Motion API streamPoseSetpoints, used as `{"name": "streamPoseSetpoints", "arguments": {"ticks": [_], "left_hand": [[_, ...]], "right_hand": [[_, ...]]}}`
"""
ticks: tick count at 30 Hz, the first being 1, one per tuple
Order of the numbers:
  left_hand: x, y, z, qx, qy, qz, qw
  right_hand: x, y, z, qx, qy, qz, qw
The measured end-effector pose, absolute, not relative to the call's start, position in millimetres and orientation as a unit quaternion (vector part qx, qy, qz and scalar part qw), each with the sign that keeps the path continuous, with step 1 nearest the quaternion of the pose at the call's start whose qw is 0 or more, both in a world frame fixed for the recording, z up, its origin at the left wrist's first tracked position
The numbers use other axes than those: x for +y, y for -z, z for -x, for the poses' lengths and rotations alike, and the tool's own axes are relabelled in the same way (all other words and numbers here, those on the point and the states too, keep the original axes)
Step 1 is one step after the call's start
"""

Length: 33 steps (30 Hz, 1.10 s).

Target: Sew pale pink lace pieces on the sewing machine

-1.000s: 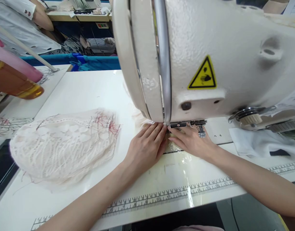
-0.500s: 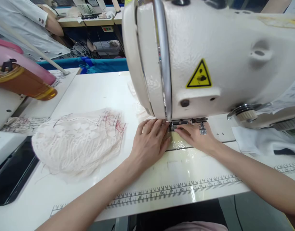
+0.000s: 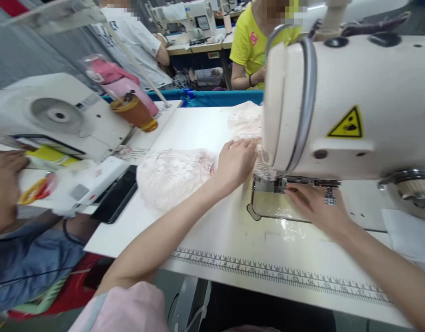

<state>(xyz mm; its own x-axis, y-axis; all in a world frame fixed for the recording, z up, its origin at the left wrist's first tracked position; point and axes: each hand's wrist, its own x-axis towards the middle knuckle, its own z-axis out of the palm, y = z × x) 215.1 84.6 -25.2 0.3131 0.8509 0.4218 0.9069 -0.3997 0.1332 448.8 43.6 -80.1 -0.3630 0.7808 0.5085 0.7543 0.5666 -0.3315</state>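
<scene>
My left hand point(image 3: 236, 163) is beside the sewing machine's head, left of the needle area. Its fingers curl over the edge of a pale lace piece point(image 3: 264, 167), which lies partly hidden behind the machine head. At the front of the presser foot, my right hand point(image 3: 314, 205) has its thumb and fingertips close together by the metal needle plate point(image 3: 279, 205). Whatever is between those fingertips is too small to make out. The white sewing machine point(image 3: 337, 92) covers the stitching spot from above. Left of my left forearm lies a pile of cream lace pieces point(image 3: 170, 180) with red threads.
More pale fabric point(image 3: 245, 119) lies behind the machine head. A black phone point(image 3: 117, 196), a brown cup point(image 3: 136, 113) and a pink bottle point(image 3: 129, 87) stand to the left. A co-worker's hand point(image 3: 6, 180) is at the far left. A printed ruler point(image 3: 254, 268) runs along the front edge.
The view has swung left. My left hand has moved away from the needle, back and left along the lace. My right hand stays by the presser foot.
</scene>
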Motion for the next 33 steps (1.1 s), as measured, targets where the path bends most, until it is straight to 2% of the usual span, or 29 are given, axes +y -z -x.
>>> {"name": "streamPoseSetpoints", "arguments": {"ticks": [3, 7, 13, 15, 17, 20, 22, 23, 25, 29, 33], "left_hand": [[48.2, 24.5, -196.2, -0.567, 0.172, 0.796, 0.124], [3.3, 30.3, -153.3, -0.675, 0.181, 0.675, 0.236], [-22.1, 32.5, -124.8, -0.68, 0.264, 0.651, 0.207], [-26.8, 29.2, -137.1, -0.683, 0.316, 0.642, 0.144], [-31.6, 25.6, -157.9, -0.662, 0.346, 0.665, 0.019], [-36.9, 22.2, -194.6, -0.524, 0.284, 0.776, -0.206], [-38.5, 21.9, -215.6, -0.413, 0.225, 0.836, -0.283], [-38.6, 22.6, -223.9, -0.376, 0.213, 0.854, -0.289], [-37.6, 25.6, -235.8, -0.359, 0.214, 0.875, -0.242], [-30.7, 35.2, -244.1, -0.415, 0.168, 0.891, -0.073], [-19.6, 41.4, -242.7, -0.402, 0.139, 0.905, -0.008]], "right_hand": [[42.9, 79.4, -450.6, -0.847, -0.033, 0.414, 0.332], [42.3, 79.8, -453.5, -0.868, 0.013, 0.39, 0.306], [45.0, 84.4, -451.4, -0.87, 0.09, 0.388, 0.29], [45.9, 83.7, -450.1, -0.869, 0.09, 0.382, 0.3], [46.1, 82.4, -449.0, -0.867, 0.077, 0.387, 0.304], [45.4, 80.9, -448.1, -0.859, 0.045, 0.419, 0.292], [45.2, 80.5, -448.0, -0.857, 0.034, 0.431, 0.281], [45.3, 80.4, -448.2, -0.859, 0.035, 0.431, 0.275], [46.0, 79.6, -449.0, -0.865, 0.042, 0.426, 0.261], [46.5, 75.8, -450.3, -0.904, 0.057, 0.335, 0.26], [44.3, 71.3, -448.5, -0.909, 0.084, 0.276, 0.299]]}}
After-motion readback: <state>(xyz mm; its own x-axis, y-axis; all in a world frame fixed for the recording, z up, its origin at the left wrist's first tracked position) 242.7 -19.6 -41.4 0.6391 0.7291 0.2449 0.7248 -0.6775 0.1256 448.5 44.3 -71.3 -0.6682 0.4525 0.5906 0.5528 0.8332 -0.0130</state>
